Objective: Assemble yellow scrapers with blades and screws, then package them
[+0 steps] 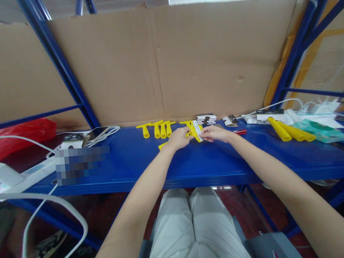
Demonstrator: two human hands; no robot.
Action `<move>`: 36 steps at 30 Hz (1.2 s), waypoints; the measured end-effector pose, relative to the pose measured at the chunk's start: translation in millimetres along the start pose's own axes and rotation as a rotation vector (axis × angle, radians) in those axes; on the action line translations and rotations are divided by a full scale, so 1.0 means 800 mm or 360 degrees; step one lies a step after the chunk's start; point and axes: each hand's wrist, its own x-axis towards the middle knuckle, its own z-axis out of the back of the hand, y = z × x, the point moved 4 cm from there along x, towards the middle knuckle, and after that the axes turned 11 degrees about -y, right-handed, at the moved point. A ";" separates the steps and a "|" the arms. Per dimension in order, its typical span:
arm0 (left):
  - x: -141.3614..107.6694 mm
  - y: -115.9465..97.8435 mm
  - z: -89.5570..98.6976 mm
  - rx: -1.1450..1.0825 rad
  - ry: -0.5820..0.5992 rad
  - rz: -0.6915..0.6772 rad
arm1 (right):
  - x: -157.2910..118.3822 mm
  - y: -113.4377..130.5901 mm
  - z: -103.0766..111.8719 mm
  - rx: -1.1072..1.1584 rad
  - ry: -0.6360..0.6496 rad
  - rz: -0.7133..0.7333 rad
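My left hand (179, 139) is closed around a yellow T-shaped plastic tool (162, 146), whose tube-like handle end sticks out to the left of the hand. The wide yellow head (194, 133) shows between my two hands. Against that head lies a shiny silvery-white strip (197, 130), pinched by the fingers of my right hand (215, 133). What the strip is, I cannot make out. Behind my left hand, several more yellow T-shaped tools (157, 130) lie in a row, handles toward me.
A stack of small black-and-white cards (206, 119) and a red pocket-knife-like item (240, 132) lie past my right hand. Yellow tubes (286, 131) and a green packet (321, 130) are at right. Left are a power strip (28, 177), cables and a red bag (19, 136). Cardboard (184, 63) stands behind.
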 end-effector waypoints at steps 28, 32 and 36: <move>0.001 -0.001 0.004 -0.0102 -0.0107 -0.0115 | -0.001 0.004 0.002 0.0189 0.0054 0.0043; 0.001 -0.003 0.005 -0.0140 -0.0158 -0.0129 | 0.000 0.005 0.003 0.0198 0.0049 0.0064; 0.000 -0.002 0.005 -0.0111 -0.0183 -0.0130 | 0.001 0.006 -0.001 0.0186 0.0041 0.0070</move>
